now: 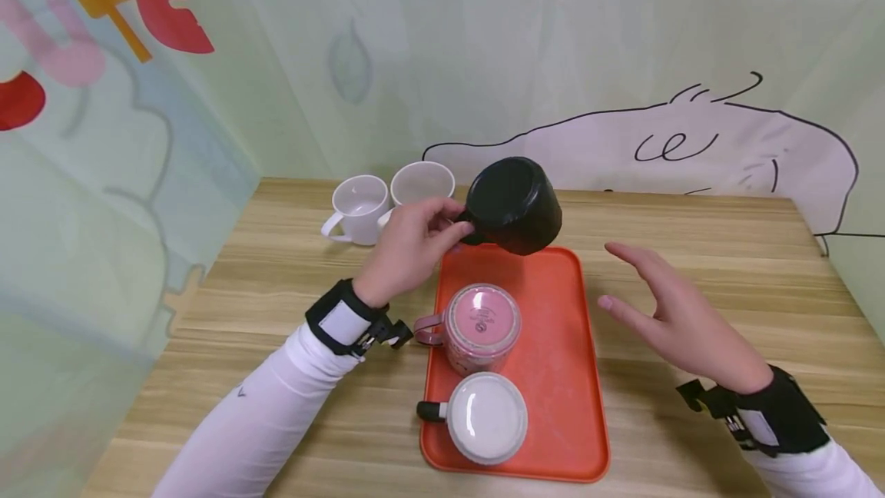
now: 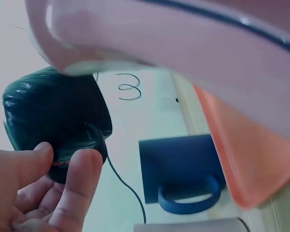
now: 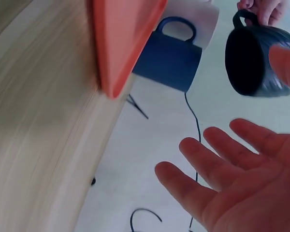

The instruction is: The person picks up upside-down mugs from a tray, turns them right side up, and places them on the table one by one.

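Observation:
A black mug [image 1: 512, 210] is tilted with its base toward the head camera, above the far end of the orange tray [image 1: 556, 375]. My left hand [image 1: 408, 248] pinches its handle between thumb and fingers. In the right wrist view the mug's dark open mouth shows. Fingers spread, my right hand [image 1: 681, 317] hovers over the table right of the tray, holding nothing. On the tray a pink mug [image 1: 482, 329] sits upside down, handle to the left. Nearer me is a white mug [image 1: 487, 417] with a black handle, its round white face upward.
Two white cups, a smaller one [image 1: 361, 210] and a wider one [image 1: 423, 181], stand upright at the back left. A dark blue mug [image 3: 169, 63] stands beyond the tray, hidden in the head view. A printed cloth [image 1: 594, 60] hangs behind the wooden table [image 1: 698, 229].

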`<action>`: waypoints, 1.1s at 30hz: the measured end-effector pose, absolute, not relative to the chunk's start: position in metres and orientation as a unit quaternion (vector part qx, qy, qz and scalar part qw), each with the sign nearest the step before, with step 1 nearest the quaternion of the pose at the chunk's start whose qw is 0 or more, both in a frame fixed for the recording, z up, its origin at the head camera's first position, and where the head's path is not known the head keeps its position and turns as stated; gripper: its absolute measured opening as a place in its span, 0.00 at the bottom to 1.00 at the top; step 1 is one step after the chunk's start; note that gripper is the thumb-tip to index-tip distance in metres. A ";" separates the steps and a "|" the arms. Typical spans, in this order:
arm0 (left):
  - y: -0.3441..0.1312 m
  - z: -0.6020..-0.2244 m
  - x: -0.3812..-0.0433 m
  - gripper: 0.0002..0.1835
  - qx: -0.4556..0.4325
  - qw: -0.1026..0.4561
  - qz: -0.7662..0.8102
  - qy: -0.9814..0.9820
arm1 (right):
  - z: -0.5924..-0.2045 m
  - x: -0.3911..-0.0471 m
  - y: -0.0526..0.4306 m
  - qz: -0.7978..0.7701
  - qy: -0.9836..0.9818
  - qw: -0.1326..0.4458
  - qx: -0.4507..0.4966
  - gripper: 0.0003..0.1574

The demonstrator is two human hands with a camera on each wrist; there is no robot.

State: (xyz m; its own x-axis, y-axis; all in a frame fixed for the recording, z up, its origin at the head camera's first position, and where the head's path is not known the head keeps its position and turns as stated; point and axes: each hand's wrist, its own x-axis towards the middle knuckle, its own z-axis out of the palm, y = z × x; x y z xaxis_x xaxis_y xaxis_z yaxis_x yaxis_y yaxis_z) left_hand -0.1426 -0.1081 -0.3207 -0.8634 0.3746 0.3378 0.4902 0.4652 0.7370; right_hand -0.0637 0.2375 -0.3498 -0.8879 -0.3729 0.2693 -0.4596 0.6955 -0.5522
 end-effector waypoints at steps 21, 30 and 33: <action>-0.078 -0.307 -0.139 0.07 -0.286 -0.007 -0.640 -0.713 | -0.341 -0.098 0.180 0.581 -0.790 0.008 0.195 0.28; -0.070 -0.310 -0.140 0.06 -0.296 -0.024 -0.668 -0.682 | -0.342 -0.104 0.158 0.656 -0.730 -0.014 0.191 0.23; -0.068 -0.310 -0.140 0.06 -0.298 -0.026 -0.671 -0.679 | -0.342 -0.105 0.155 0.680 -0.712 -0.017 0.176 0.21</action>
